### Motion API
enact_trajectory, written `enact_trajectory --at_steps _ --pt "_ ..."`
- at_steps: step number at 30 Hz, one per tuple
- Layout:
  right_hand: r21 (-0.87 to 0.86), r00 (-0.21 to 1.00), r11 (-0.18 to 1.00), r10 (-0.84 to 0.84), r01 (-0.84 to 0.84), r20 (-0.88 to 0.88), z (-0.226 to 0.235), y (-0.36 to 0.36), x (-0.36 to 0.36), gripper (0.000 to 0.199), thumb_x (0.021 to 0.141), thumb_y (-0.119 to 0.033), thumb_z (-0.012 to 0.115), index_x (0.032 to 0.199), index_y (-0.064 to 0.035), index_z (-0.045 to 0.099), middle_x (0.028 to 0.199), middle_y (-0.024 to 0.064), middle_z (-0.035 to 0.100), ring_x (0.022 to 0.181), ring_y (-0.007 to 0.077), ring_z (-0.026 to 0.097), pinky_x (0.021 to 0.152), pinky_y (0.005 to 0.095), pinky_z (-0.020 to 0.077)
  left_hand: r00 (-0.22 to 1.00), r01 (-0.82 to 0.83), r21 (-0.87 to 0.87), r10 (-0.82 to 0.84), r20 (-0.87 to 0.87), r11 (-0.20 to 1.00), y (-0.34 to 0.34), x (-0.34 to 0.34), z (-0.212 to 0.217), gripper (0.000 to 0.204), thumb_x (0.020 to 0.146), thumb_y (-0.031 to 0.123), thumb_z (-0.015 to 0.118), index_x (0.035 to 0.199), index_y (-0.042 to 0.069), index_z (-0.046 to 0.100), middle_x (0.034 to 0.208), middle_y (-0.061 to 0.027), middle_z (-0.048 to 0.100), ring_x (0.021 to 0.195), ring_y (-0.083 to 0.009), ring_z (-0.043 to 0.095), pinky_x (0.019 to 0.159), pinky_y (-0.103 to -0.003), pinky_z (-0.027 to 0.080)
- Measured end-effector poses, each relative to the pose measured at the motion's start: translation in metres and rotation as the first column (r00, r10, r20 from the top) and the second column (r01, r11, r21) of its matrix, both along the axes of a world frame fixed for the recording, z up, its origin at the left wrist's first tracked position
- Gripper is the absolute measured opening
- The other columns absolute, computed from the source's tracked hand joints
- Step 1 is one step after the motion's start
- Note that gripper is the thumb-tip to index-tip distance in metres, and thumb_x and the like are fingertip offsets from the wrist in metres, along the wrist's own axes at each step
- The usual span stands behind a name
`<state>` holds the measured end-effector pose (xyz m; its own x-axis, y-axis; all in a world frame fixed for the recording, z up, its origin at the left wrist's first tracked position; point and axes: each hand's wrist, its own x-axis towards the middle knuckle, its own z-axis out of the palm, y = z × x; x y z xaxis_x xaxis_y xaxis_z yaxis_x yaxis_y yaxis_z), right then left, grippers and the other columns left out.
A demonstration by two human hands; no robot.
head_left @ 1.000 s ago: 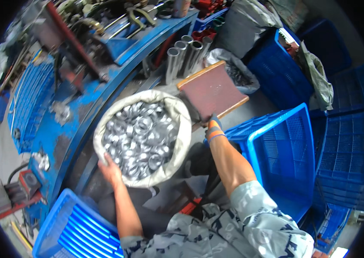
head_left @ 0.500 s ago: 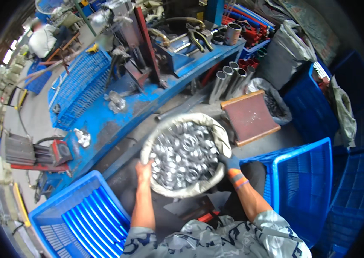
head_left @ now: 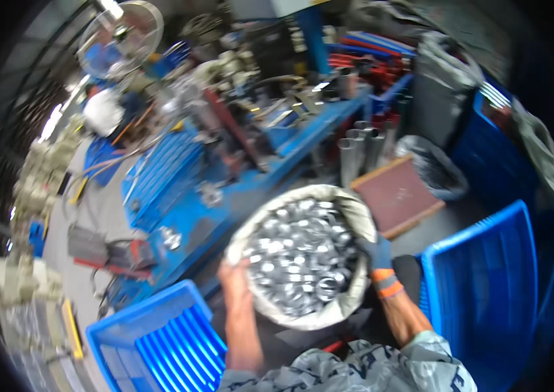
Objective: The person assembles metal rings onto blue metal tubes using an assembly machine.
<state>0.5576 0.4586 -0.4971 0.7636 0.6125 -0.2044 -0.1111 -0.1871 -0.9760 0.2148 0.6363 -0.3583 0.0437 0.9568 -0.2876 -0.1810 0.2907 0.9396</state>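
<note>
In front of me is a round whitish fabric sack [head_left: 316, 320] with its rim rolled outward, full of shiny metal rings [head_left: 303, 258]. My bare left hand [head_left: 236, 277] grips its left rim. On the opposite side my right hand [head_left: 376, 253], in a dark glove with an orange and grey cuff, clasps the right rim. Both sets of fingers are partly hidden by the cloth and smeared by motion. The sack is held above my lap, between two blue crates.
A blue crate with slatted base [head_left: 179, 353] stands at lower left, another blue crate [head_left: 479, 281] at right. Beyond the sack runs a blue workbench [head_left: 224, 202] with metal fixtures. A brown-topped stool [head_left: 400, 196], metal tubes [head_left: 362, 147] and a person in white [head_left: 103, 112] are farther off.
My view has swung leftward and up, so a fan now shows at the top left and surroundings appear shifted right. Both hands still hold the sack, which looks slightly larger and nearer.
</note>
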Motion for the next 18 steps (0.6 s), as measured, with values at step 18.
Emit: enact_trajectory --at_steps 18 --pt "0.854 0.987 0.5 0.009 -0.145 0.162 0.454 -0.043 0.049 0.029 0.095 -0.008 0.08 0.118 0.008 0.082 0.103 0.0062 0.083 0.097 0.0139 0.079 0.089 0.029 0.0625 0.955 -0.027 0.643 -0.172 0.244 0.765 -0.008 0.037 0.283 0.05 0.113 0.015 0.075 0.153 -0.012 0.065 0.147 -0.0219 0.075 0.13 -0.0299 0.075 0.117 -0.044 0.058"
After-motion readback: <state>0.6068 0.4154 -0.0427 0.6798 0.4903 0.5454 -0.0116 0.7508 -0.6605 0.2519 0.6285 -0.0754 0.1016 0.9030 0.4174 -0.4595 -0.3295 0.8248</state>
